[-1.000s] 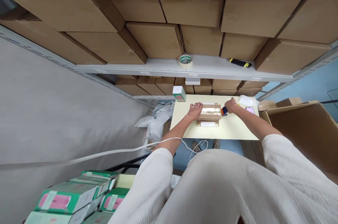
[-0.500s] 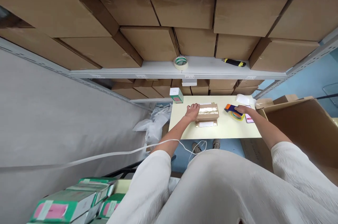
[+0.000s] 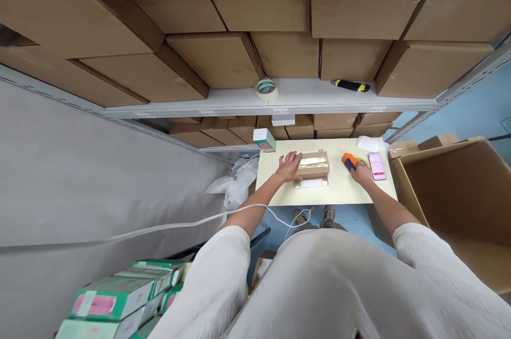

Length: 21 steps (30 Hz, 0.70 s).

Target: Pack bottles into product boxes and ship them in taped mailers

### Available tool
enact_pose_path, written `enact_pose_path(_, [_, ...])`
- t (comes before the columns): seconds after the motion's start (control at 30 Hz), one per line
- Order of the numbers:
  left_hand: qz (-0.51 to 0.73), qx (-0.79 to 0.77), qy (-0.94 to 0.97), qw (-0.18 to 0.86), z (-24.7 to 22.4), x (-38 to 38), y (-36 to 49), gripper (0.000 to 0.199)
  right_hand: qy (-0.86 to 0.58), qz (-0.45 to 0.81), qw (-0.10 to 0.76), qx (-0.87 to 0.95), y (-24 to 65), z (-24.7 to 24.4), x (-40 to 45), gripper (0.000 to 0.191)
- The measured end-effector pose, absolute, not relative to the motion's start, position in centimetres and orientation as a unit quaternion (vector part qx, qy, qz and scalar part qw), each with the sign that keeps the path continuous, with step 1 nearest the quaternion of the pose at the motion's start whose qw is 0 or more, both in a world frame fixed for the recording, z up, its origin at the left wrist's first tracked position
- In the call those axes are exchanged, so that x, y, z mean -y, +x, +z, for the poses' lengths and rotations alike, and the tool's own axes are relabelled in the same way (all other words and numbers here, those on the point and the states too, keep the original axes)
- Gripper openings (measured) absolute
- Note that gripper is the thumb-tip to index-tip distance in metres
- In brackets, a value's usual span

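Note:
On the cream tabletop (image 3: 343,192) lies a small cardboard box (image 3: 312,171) with shiny tape across its top. My left hand (image 3: 289,167) grips the left end of this box, fingers at the back and thumb at the front. My right hand (image 3: 361,173) is closed round an orange and dark blue tape dispenser (image 3: 349,160), to the right of the box and apart from it. Part of its yellow-edged roll shows behind the hand. A flat taped cardboard piece with a white label (image 3: 312,183) shows at the box's near side.
A phone (image 3: 377,166) lies right of my right hand. A green-and-white carton (image 3: 264,140) stands at the back left. Above, the shelf (image 3: 303,95) holds a tape roll (image 3: 266,90), a box cutter (image 3: 351,86) and boxes. A white cable (image 3: 179,223) crosses near my left arm. A large open carton (image 3: 459,195) stands right.
My right hand has drawn back towards me and turned the dispenser, uncovering the phone. My left hand stays at the box, its fingers slightly more spread. The view has shifted a little.

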State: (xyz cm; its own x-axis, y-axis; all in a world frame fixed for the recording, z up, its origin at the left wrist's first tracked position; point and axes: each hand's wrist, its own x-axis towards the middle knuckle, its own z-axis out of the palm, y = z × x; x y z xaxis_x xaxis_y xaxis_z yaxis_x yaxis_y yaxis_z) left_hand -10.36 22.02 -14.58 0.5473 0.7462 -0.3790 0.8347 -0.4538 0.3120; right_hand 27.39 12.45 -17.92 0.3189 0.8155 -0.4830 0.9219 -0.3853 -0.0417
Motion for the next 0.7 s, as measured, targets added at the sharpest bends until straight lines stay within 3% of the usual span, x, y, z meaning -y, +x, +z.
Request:
enact_pose_path(0.27, [-0.056, -0.513, 0.818, 0.255, -14.8, -21.5, -11.0, 0.116, 0.798, -0.247, 0.154, -0.528, 26.6, -18.5, -11.8, 0.044])
enact_pose_path(0.4, [-0.024, -0.559, 0.784, 0.268, -15.2, -21.4, -11.7, 0.1, 0.796, -0.163, 0.141, -0.566, 25.9, -17.6, -11.8, 0.046])
enact_pose_path(0.47, [0.006, -0.588, 0.761, 0.273, -15.6, -21.6, -12.0, 0.092, 0.792, -0.15, 0.096, -0.584, 25.0, -16.7, -12.5, 0.043])
enact_pose_path(0.57, [0.049, -0.627, 0.714, 0.307, -16.3, -22.3, -12.0, 0.082, 0.771, -0.257, -0.017, -0.582, 22.8, -15.0, -14.8, 0.038])
enact_pose_path(0.7, [0.058, -0.643, 0.663, 0.378, -16.9, -23.1, -11.7, 0.083, 0.735, -0.368, -0.094, -0.562, 19.4, -13.3, -18.0, 0.051])
